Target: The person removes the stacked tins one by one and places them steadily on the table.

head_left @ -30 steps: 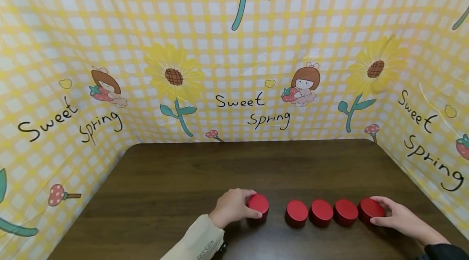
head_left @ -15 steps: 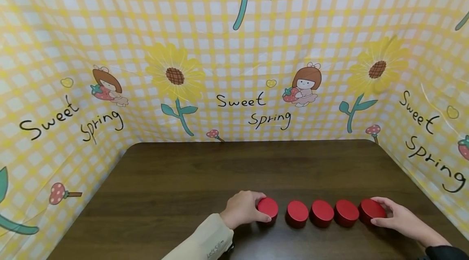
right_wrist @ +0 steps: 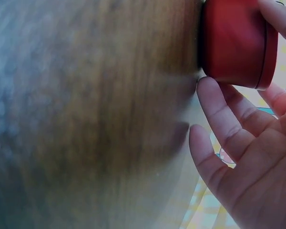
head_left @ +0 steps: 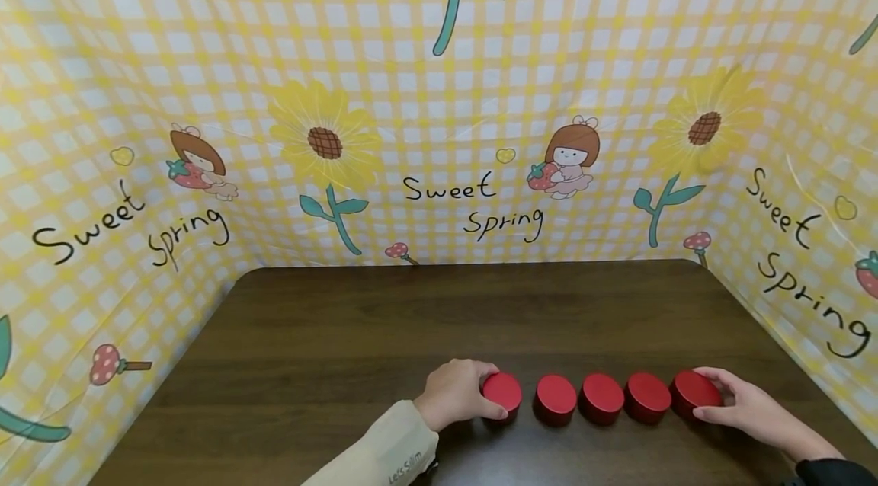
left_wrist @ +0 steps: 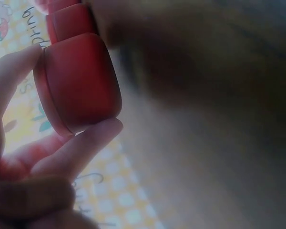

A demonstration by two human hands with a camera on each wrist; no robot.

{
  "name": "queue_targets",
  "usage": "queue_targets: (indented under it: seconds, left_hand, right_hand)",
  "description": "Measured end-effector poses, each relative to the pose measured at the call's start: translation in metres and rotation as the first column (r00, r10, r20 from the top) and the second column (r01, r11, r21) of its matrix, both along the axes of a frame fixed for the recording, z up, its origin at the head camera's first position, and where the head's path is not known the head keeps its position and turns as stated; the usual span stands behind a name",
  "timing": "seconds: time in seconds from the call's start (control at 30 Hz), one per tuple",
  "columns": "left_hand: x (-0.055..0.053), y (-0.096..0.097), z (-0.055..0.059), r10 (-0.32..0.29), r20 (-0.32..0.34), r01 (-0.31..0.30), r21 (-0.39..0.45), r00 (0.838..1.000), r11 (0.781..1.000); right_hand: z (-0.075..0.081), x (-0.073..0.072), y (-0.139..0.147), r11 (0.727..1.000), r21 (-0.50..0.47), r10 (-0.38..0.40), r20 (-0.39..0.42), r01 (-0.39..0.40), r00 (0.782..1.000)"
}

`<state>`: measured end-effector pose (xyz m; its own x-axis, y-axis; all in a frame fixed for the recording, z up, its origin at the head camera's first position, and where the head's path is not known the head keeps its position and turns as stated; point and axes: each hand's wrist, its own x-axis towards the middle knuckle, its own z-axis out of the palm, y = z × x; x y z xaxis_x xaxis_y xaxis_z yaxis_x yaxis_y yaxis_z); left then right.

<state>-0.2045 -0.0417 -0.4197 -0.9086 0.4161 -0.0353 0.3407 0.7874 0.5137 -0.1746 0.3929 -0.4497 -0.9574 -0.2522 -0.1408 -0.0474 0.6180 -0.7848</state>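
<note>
Several round red tins stand in a row across the dark wooden table in the head view. My left hand (head_left: 454, 394) grips the leftmost tin (head_left: 503, 392) between thumb and fingers; the left wrist view shows this lidded tin (left_wrist: 78, 83) pinched from both sides. At the row's other end, my right hand (head_left: 748, 410) holds the rightmost tin (head_left: 695, 391) with its thumb in front and fingers behind. In the right wrist view that tin (right_wrist: 236, 43) rests on the tabletop, with the lower fingers spread beside it. Between the hands, a tin (head_left: 555, 398) sits a small gap from the left-hand one.
Two more tins, one (head_left: 602, 396) and another (head_left: 648, 395), stand close together in the row. The brown table (head_left: 384, 318) extends behind and left of them. A yellow checked cloth (head_left: 425, 105) hangs around the table's back and sides.
My left hand has slid its tin to the right, narrowing the gap to the other tins, and is now nearly still. My right hand and the remaining tins have stayed in place.
</note>
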Motion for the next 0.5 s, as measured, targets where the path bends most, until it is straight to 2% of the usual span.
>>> queue_targets:
  seconds: [0.17,0.5]
  left_hand:
    - [-0.0013,0.0002,-0.0028,-0.002,-0.013,0.002,-0.008,1.000,1.000]
    - [-0.0021,0.0062,-0.0048,-0.002,0.014,0.003,-0.014,1.000,1.000]
  right_hand:
    - [0.0008,-0.0006,0.0011,1.000,-0.003,-0.007,0.015,0.007,1.000]
    - [0.0007,-0.0014,0.0004,1.000,0.016,-0.019,0.028,0.018,0.999]
